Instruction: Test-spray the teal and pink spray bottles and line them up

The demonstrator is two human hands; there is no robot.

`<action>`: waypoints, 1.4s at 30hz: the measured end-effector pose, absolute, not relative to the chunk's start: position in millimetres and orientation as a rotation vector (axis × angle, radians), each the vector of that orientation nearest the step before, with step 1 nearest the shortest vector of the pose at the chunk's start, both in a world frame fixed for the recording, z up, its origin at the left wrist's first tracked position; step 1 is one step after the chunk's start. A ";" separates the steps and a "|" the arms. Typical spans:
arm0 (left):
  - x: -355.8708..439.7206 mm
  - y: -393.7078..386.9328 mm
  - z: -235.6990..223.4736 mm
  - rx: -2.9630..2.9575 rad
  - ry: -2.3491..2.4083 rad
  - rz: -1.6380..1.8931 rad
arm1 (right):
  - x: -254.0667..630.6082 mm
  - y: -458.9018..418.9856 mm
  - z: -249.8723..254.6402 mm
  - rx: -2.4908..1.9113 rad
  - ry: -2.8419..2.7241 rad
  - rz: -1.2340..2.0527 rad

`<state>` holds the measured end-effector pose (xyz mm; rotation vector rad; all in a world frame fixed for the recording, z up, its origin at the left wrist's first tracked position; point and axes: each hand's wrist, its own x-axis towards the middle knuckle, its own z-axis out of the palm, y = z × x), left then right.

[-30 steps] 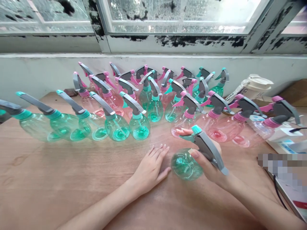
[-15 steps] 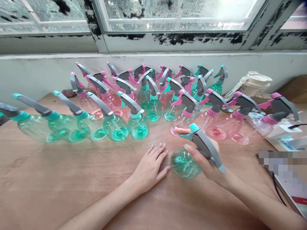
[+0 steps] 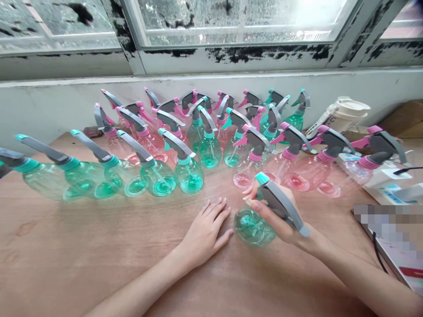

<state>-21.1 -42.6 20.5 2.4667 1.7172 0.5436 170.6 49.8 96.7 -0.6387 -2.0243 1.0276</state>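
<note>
My right hand (image 3: pixel 276 211) grips a green spray bottle (image 3: pixel 254 226) by its grey head, fingers wrapped over the trigger. The trigger itself is mostly hidden behind the fingers. This bottle's clear green, round body is close to the table top, with its turquoise nozzle pointing away to the upper left. My left hand (image 3: pixel 206 229) lies flat on the wooden table (image 3: pixel 139 259), palm down, fingers stretched out, just left of the bottle. Beyond the hands stand several other spray bottles, among them a green one (image 3: pixel 189 174) and a pink one (image 3: pixel 246 176).
Green and pink spray bottles fill the back of the table up to the wall. A white cup (image 3: pixel 345 115) stands at back right, near a brown box (image 3: pixel 405 121). White adapters (image 3: pixel 386 176) with a cable and a partly blurred flat item (image 3: pixel 390 251) lie on the right.
My right index finger has curled in from its stretched position onto the trigger area of the held spray bottle. The left hand stays in place; the view has shifted slightly.
</note>
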 end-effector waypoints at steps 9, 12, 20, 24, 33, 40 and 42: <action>-22.1 -43.0 16.7 2.481 1.722 0.551 | 172.2 51.2 89.3 -0.589 -2.005 1.014; -22.6 -43.0 16.9 2.482 1.725 0.540 | 171.8 49.3 85.9 -0.580 -1.987 0.966; -21.3 -42.3 17.6 2.484 1.728 0.548 | 170.7 46.5 78.6 -0.609 -1.945 0.923; -21.7 -42.6 17.3 2.478 1.725 0.577 | 170.2 46.6 78.4 -0.576 -1.936 0.937; -22.4 -42.7 17.0 2.489 1.721 0.571 | 171.6 49.2 86.7 -0.587 -1.974 1.012; -22.4 -42.2 17.1 2.504 1.724 0.567 | 167.4 51.5 90.4 -0.582 -1.962 1.016; -22.3 -42.2 17.7 2.503 1.724 0.557 | 167.1 51.4 89.6 -0.575 -1.961 0.986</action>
